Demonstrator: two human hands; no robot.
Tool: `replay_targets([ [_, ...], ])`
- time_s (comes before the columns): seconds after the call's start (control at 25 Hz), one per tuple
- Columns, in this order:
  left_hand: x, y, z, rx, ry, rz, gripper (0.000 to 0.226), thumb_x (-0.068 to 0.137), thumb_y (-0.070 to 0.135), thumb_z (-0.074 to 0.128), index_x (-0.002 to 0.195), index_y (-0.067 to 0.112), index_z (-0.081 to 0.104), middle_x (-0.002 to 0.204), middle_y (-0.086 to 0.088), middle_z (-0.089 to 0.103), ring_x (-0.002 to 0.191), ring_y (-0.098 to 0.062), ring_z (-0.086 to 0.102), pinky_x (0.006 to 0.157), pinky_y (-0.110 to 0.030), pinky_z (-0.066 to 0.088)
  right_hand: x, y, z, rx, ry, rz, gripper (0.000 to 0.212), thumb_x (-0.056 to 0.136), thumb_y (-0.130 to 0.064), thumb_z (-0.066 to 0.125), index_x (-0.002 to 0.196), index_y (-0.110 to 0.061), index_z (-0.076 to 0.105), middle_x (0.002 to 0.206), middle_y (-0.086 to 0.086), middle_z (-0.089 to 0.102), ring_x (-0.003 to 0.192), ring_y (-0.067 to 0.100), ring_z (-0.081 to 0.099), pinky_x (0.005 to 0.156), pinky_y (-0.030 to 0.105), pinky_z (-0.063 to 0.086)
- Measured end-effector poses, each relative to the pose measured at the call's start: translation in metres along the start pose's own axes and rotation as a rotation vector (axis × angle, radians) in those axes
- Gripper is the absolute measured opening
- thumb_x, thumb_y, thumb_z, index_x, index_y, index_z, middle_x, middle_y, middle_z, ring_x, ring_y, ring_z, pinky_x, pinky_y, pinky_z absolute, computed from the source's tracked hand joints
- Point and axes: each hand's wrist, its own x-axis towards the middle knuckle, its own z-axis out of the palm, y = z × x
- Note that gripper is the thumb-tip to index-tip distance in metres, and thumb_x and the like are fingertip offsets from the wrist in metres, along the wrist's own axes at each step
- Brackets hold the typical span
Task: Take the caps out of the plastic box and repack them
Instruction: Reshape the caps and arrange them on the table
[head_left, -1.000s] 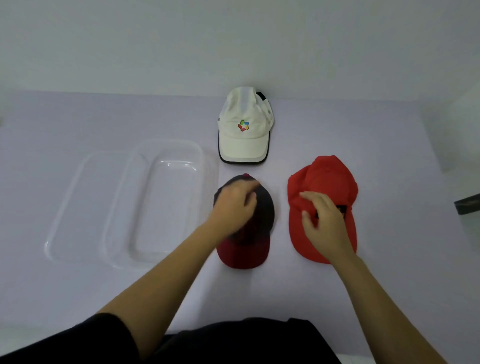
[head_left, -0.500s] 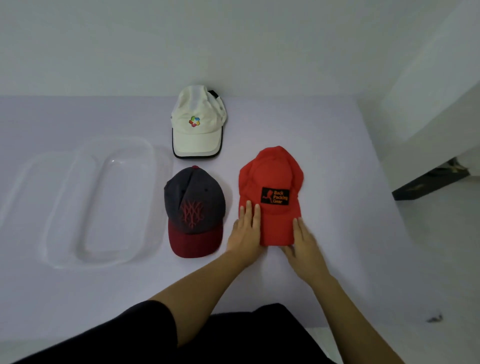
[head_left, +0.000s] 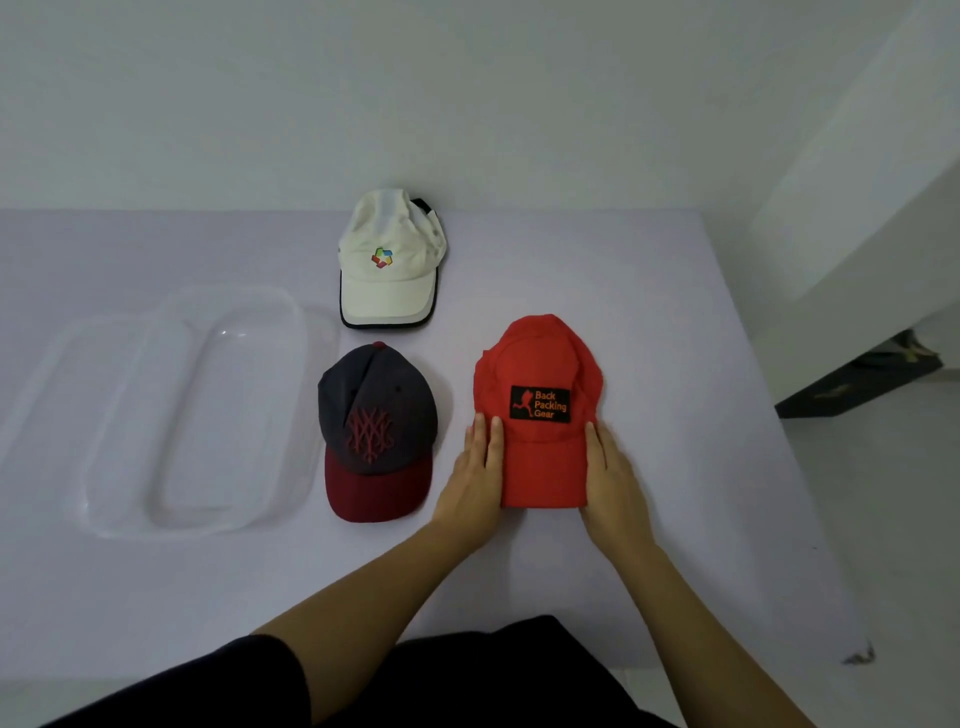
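My left hand (head_left: 475, 480) and right hand (head_left: 613, 483) lie flat, fingers together, flanking the red cap (head_left: 540, 415) (brim toward me); at nine o'clock the plastic box (head_left: 130, 415) holds nothing.

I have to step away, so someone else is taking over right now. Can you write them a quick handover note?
Left hand and right hand: open, flat against either side of the red cap's brim.
Grey and maroon cap and white cap lie on the table, untouched.
Clear plastic box: empty, left of the caps.
Done: all three caps out.
Left: repack all three.
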Motion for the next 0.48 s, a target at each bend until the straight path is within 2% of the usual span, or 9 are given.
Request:
replay_targets([
  [0.04,0.001,-0.005,-0.005,-0.029,0.037,0.003,0.077,0.094,0.006,0.041,0.146,0.003,-0.015,0.156,-0.022,-0.016,0.146,-0.035,-0.010,0.120,-0.047,0.010,-0.001,-0.002,-0.003,0.017,0.035,-0.030,0.067,0.086,0.005,0.052,0.145,0.000,0.020,0.151,0.021,0.027,0.139,0.035,0.030,0.111,0.047,0.031],
  [0.12,0.003,-0.008,-0.015,-0.092,0.093,0.039,0.077,0.094,0.009,0.043,0.146,0.002,-0.013,0.157,-0.020,-0.013,0.147,-0.031,-0.010,0.121,-0.044,0.009,-0.001,-0.008,-0.010,0.125,0.070,-0.056,0.067,0.088,0.004,0.050,0.146,-0.002,0.017,0.154,0.017,0.022,0.142,0.030,0.022,0.114,0.043,0.024],
  [0.2,0.001,-0.003,-0.025,-0.197,0.141,0.088,0.080,0.095,0.016,0.049,0.146,0.006,-0.012,0.158,-0.013,-0.011,0.146,-0.026,-0.012,0.121,-0.036,0.002,0.000,-0.018,-0.017,0.333,0.058,-0.057,0.068,0.092,-0.003,0.048,0.147,-0.009,0.009,0.157,0.011,0.011,0.145,0.019,0.010,0.117,0.035,0.015],
  [0.28,-0.003,0.004,-0.032,-0.317,0.173,0.116,0.083,0.093,0.022,0.050,0.143,0.012,-0.016,0.158,-0.011,-0.010,0.146,-0.022,-0.011,0.118,-0.029,-0.001,0.002,-0.029,-0.022,0.533,0.074,-0.050,0.070,0.092,-0.012,0.047,0.147,-0.019,0.004,0.158,0.005,0.007,0.146,0.014,0.006,0.118,0.028,0.011],
  [0.4,-0.008,0.014,-0.037,-0.478,0.196,0.116,0.078,0.092,0.026,0.043,0.142,0.021,-0.015,0.160,-0.008,-0.002,0.149,-0.019,0.000,0.120,-0.029,0.006,-0.003,-0.047,-0.034,0.789,0.097,-0.044,0.067,0.092,-0.027,0.044,0.147,-0.021,0.007,0.156,-0.003,0.013,0.144,0.008,0.015,0.116,0.025,0.018],
  [0.44,-0.009,0.017,-0.038,-0.546,0.209,0.120,0.074,0.094,0.024,0.042,0.144,0.023,-0.012,0.160,-0.005,0.005,0.148,-0.014,0.010,0.120,-0.028,0.013,-0.004,-0.053,-0.038,0.872,0.090,-0.045,0.066,0.092,-0.025,0.045,0.147,-0.019,0.008,0.153,-0.008,0.018,0.141,0.001,0.021,0.113,0.019,0.024],
  [0.48,-0.011,0.022,-0.039,-0.633,0.225,0.121,0.070,0.096,0.020,0.042,0.146,0.024,-0.007,0.158,0.001,0.016,0.144,-0.003,0.021,0.117,-0.022,0.020,-0.005,-0.060,-0.043,0.937,0.080,-0.035,0.064,0.093,-0.019,0.045,0.146,-0.018,0.009,0.149,-0.013,0.021,0.135,-0.007,0.027,0.106,0.013,0.030],
])
